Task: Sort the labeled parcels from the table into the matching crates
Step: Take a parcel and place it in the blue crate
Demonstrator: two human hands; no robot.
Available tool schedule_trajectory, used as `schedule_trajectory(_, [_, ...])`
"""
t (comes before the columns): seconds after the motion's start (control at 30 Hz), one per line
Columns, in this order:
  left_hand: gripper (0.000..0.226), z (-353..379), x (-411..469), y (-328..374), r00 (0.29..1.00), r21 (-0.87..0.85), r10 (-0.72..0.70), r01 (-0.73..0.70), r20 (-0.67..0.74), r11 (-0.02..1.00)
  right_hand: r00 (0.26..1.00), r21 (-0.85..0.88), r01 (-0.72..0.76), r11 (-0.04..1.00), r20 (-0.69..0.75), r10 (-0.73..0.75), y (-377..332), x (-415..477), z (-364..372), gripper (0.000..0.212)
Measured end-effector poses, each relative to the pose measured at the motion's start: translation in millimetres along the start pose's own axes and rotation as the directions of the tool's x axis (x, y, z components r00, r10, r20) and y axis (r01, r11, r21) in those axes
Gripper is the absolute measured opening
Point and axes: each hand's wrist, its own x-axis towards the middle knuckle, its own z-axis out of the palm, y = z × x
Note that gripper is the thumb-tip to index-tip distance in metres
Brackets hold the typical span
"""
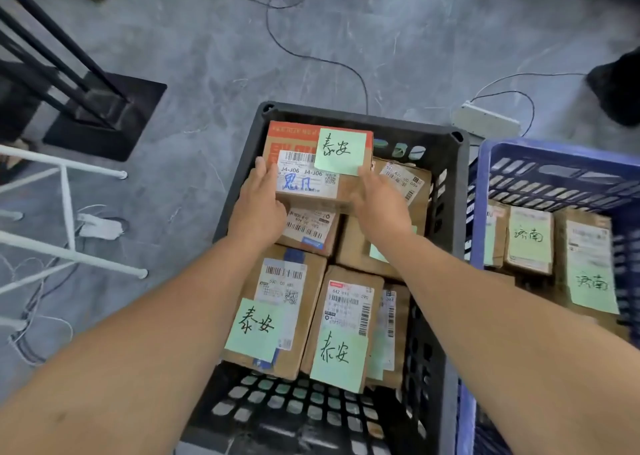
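Observation:
A cardboard parcel with an orange top band (pixel 311 163) carries a green note and a white shipping label. It sits at the far end of the black crate (pixel 446 191), on top of other parcels. My left hand (pixel 258 205) grips its left side, thumb on the label. My right hand (pixel 379 205) holds its right side, fingers curled at the edge. Two more parcels with green notes (pixel 277 312) (pixel 343 333) lie nearer me in the same crate.
A blue crate (pixel 485 191) stands right of the black one, holding parcels (pixel 530 240) with different green notes. White table legs (pixel 65 208) and a black stand base (pixel 104 115) are on the left. Cables and a power strip (pixel 485 120) lie on the grey floor.

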Motion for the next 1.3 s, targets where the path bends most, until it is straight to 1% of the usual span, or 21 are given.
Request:
schedule_trajectory(0.07, [0.067, 1, -4, 2, 0.999, 0.064, 0.018, -0.017, -0.028, 0.998, 0.999, -0.011, 0.015, 1.0, 0.029, -0.014, -1, -4, -3, 0.05])
schedule_trajectory(0.1, [0.067, 1, -6, 4, 0.999, 0.068, 0.022, -0.019, -0.047, 0.998, 0.999, -0.016, 0.024, 1.0, 0.034, -0.023, -1, -6, -4, 0.05])
schedule_trajectory(0.23, [0.069, -7, -23, 11, 0.993, 0.025, -0.019, 0.022, -0.112, 0.999, 1.0, -0.049, -0.022, 0.999, -0.004, 0.021, 1, -26, -14, 0.04])
schedule_trajectory(0.3, [0.069, -12, -39, 17, 0.995, 0.033, -0.015, 0.018, -0.097, 0.999, 0.999, -0.13, -0.037, 0.991, 0.015, 0.04, 0, -42, -20, 0.039])
schedule_trajectory(0.4, [0.065, -21, -66, 30, 0.998, 0.058, 0.03, -0.027, -0.056, 0.998, 0.998, -0.24, -0.046, 0.97, 0.035, 0.056, -6, -69, -36, 0.039])
schedule_trajectory(0.5, [0.062, -34, -95, 47, 0.994, 0.087, 0.109, -0.108, -0.005, 0.99, 0.998, -0.269, -0.054, 0.962, 0.021, 0.062, -16, -99, -59, 0.037])
schedule_trajectory(0.7, [0.066, -63, -156, 86, 0.967, 0.139, 0.251, -0.255, 0.045, 0.957, 0.995, -0.284, -0.061, 0.957, -0.094, 0.035, -30, -168, -101, 0.036])
schedule_trajectory(0.83, [0.068, -78, -198, 112, 0.949, 0.139, 0.309, -0.315, 0.064, 0.939, 0.983, -0.351, -0.062, 0.934, -0.184, -0.004, -33, -219, -126, 0.033])
schedule_trajectory(0.9, [0.069, -80, -218, 124, 0.937, 0.16, 0.344, -0.348, 0.056, 0.924, 0.979, -0.395, -0.072, 0.916, -0.202, -0.01, -30, -244, -138, 0.032])
schedule_trajectory(1.03, [0.07, -71, -256, 144, 0.917, 0.152, 0.396, -0.399, 0.051, 0.905, 0.975, -0.401, -0.123, 0.908, -0.221, 0.034, -15, -286, -156, 0.038])
schedule_trajectory(1.17, [0.073, -53, -292, 160, 0.9, 0.148, 0.432, -0.435, 0.052, 0.888, 0.946, -0.345, -0.196, 0.918, -0.312, 0.085, 3, -328, -172, 0.03])
schedule_trajectory(1.3, [0.074, -31, -338, 187, 0.869, 0.141, 0.49, -0.495, 0.07, 0.857, 0.902, -0.326, -0.288, 0.901, -0.408, 0.141, 24, -378, -189, 0.036])
